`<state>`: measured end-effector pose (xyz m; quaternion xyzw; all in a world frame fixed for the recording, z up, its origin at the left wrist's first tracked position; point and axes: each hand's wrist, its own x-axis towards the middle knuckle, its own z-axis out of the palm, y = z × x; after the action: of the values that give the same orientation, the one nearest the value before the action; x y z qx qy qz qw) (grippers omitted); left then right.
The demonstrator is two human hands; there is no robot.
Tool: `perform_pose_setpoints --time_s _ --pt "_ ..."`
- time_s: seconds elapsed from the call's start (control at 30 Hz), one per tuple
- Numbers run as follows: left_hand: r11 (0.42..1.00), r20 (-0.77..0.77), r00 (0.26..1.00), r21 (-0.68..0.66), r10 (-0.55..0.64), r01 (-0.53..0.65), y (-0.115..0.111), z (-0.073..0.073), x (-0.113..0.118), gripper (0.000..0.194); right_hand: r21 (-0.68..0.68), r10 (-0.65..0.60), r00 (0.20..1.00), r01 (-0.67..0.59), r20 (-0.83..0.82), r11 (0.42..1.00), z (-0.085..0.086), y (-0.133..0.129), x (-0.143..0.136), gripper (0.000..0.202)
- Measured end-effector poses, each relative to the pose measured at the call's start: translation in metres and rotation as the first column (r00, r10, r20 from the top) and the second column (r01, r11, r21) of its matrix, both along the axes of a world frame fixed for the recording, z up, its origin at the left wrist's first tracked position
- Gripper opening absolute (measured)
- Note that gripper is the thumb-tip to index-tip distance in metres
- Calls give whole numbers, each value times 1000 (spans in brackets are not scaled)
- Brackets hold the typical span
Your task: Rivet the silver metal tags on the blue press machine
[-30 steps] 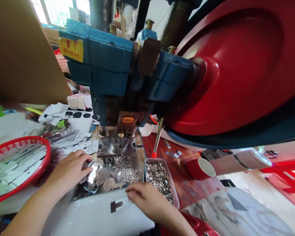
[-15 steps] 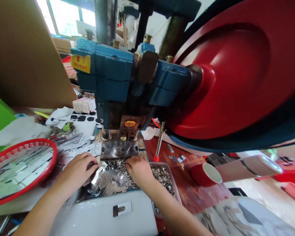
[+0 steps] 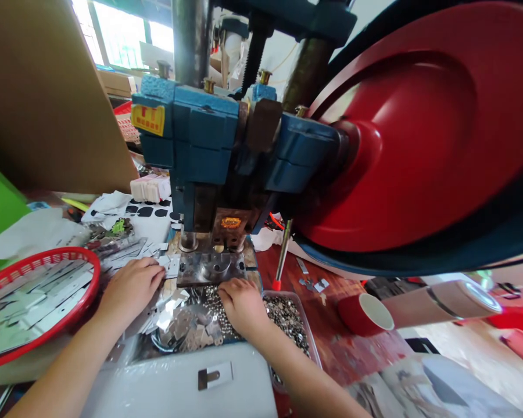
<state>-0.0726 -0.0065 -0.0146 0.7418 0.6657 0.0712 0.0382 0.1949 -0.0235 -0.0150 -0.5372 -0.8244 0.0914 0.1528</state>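
My left hand [image 3: 135, 290] is left of the metal die plate [image 3: 211, 269] of a blue press [image 3: 204, 133]. Its closed fingertips touch a flat metal piece [image 3: 171, 266] beside the plate. At the plate's front right edge is my right hand [image 3: 243, 303], fingers curled over a heap of ball chain [image 3: 218, 310]; whatever its fingertips hold is too small to make out. Between the hands, small flat metal pieces [image 3: 196, 334] lie on clear plastic. A notched metal piece [image 3: 215, 377] rests on the white surface in front.
A red basket [image 3: 93, 278] of flat metal strips stands at the left. Right of the press are a tub of small metal parts [image 3: 290, 316], a red cup [image 3: 361, 313] and a large red wheel [image 3: 422, 151]. A cardboard sheet [image 3: 47, 98] rises behind left.
My left hand has moved up and left, away from the pile of small pieces to the flat piece by the plate. My right hand has shifted slightly left.
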Motion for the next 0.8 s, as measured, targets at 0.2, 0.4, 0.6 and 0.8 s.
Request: perform_pose_setpoints --time_s 0.2,0.4,0.6,0.8 --pt "997 27 999 63 30 -32 -3 -8 1 52 106 -35 928 80 -371 991 15 31 -6 19" --pt "997 -1 1000 74 28 -28 -3 -5 4 42 -33 -160 881 163 -445 986 13 71 -22 6" --pt "991 -21 998 126 56 -52 -4 -4 7 41 -79 -148 813 125 -563 989 5 76 -20 7" --pt "993 23 998 104 61 -63 -5 -10 5 49 -18 -92 719 110 -689 994 3 55 -9 13"
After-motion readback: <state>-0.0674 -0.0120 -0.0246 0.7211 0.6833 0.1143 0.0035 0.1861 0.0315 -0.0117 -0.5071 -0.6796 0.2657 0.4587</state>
